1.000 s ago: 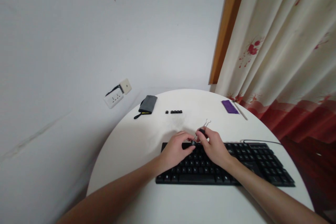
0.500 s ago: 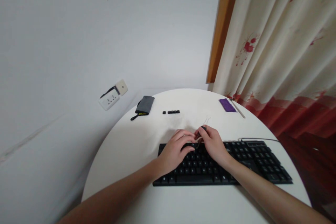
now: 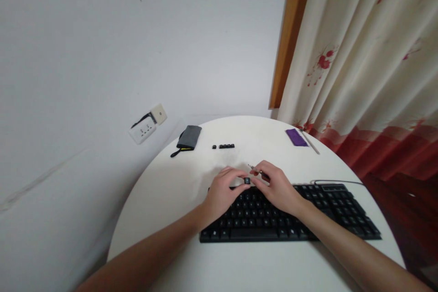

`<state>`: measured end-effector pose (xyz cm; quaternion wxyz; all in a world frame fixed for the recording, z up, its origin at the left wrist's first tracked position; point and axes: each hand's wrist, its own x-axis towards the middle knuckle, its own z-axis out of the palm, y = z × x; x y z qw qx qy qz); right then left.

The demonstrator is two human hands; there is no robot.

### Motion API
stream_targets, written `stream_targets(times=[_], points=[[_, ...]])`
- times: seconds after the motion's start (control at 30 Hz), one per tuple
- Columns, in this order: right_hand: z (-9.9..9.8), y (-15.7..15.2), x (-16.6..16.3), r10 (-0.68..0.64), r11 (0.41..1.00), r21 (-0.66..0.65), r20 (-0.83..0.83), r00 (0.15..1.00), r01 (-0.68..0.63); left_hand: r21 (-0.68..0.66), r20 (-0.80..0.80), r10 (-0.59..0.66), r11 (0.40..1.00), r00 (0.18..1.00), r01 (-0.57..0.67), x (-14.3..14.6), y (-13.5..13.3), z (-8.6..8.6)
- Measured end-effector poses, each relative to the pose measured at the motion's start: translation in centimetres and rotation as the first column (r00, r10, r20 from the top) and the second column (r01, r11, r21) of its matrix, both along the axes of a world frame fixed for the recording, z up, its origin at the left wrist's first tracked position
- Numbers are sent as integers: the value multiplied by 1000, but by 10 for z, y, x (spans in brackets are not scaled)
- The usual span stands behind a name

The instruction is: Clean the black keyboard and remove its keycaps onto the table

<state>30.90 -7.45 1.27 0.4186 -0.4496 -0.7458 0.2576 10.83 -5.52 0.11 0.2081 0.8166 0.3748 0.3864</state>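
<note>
Our left hand [image 3: 224, 191] pinches a small black key [image 3: 247, 180] between thumb and fingertips, above the far edge of the keyboard [image 3: 251, 221]. Just beside it, our right hand [image 3: 277, 185] grips a puller [image 3: 259, 172] in curled fingers, its thin metal end pointing leftward past the fingertips; we cannot tell whether the right thumb touches the key. The keyboard lies beneath both hands, and our hands and right forearm hide part of its keys. Beyond the left hand, a row of loose keys [image 3: 226, 146] sits on the white table [image 3: 164, 210] near a single key [image 3: 214, 147]. Farther left of these lies a grey pouch [image 3: 190, 137] with a dark strap. Beyond the right hand and to its right, we see a purple cloth [image 3: 296, 137] just beside a pale stick [image 3: 310, 142]; nearer that hand, a cable [image 3: 337, 181] runs off rightward behind the keyboard.
</note>
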Motion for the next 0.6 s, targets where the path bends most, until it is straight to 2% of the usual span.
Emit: stream_targets(times=[0.17,0.3,0.37,0.47,0.6], points=[[3,-2,2,121,993,-2,88,989,-121,-19,6,30,999,1000,-30,-1,1,-5],[6,-4,3,131,991,-10,115,985,-131,-46,33,22,999,999,-21,0,2,-8],[10,1,6,96,995,-2,134,986,-96,-69,58,30,997,998,-26,1,1,-9],[16,28,14,-31,999,28,189,982,26,-111,55,61,992,997,-54,2,-1,-8],[8,97,20,-135,990,72,327,936,117,-116,-47,17,993,999,-22,2,-5,-3]])
